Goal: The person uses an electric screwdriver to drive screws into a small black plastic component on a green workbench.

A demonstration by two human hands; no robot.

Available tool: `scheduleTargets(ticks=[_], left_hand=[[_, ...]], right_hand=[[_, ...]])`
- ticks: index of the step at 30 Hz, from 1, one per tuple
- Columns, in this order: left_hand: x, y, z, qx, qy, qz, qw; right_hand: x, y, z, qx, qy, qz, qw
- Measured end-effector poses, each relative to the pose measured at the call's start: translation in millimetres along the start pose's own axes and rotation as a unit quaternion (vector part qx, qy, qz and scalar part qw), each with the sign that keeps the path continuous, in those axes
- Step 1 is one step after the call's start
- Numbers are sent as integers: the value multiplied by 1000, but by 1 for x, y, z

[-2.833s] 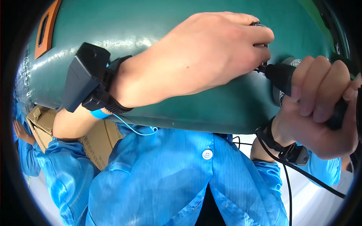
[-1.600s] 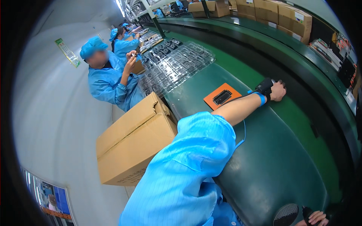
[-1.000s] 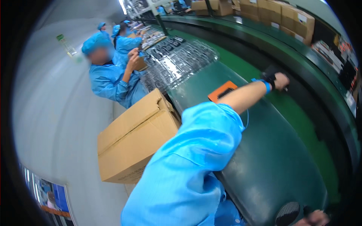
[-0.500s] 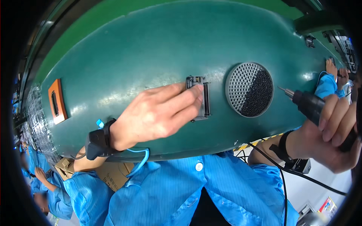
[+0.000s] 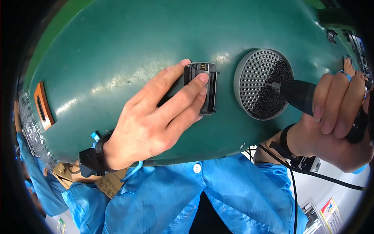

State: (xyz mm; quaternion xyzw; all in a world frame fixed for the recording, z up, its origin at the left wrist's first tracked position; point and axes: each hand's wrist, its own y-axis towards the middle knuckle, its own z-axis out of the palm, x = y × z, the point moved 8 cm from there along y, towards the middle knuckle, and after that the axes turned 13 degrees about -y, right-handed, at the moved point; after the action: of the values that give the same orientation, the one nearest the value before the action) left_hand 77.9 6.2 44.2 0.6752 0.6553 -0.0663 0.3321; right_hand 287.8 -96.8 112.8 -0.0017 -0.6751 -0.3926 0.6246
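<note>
My left hand [image 5: 146, 121] presses its fingers over a small black rectangular part [image 5: 212, 91] with rails along its sides and gold contacts at its far end. The part lies on the green tabletop [image 5: 128, 46], and the palm hides its near left portion. In my right hand [image 5: 339, 117] is a black electric screwdriver [image 5: 298, 95], its fingers wrapped round the body. The metal bit points left over a round grey tray [image 5: 237, 84] dotted with holes. Small black screws [image 5: 260, 107] cover the tray's right side. Whether the bit touches a screw, I cannot tell.
An orange block [image 5: 41, 107] with a dark slot lies at the far left. A small black piece [image 5: 332, 36] sits at the far right, near another person's hand [image 5: 348, 67]. A black cable [image 5: 323, 179] crosses below my right wrist. Cardboard boxes [image 5: 111, 183] stand below the table's edge.
The screwdriver has moved left, bringing its bit from beside the tray to over it. My left hand's fingers have shifted on the black part, with one now beyond its far left corner.
</note>
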Motion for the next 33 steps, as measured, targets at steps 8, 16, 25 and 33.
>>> scheduleTargets(ticks=[8,16,25,33], left_hand=[[0,-3,3,-9,3,2,1000],[1,-2,1,-15,-20,-7,1000],[2,-5,0,-40,-34,-2,999],[4,-13,2,-41,15,-11,999]], right_hand=[[-7,-2,4,8,9,10,1000],[-10,0,10,12,7,18,1000],[-14,1,20,28,11,23,999],[-13,15,37,59,9,59,997]])
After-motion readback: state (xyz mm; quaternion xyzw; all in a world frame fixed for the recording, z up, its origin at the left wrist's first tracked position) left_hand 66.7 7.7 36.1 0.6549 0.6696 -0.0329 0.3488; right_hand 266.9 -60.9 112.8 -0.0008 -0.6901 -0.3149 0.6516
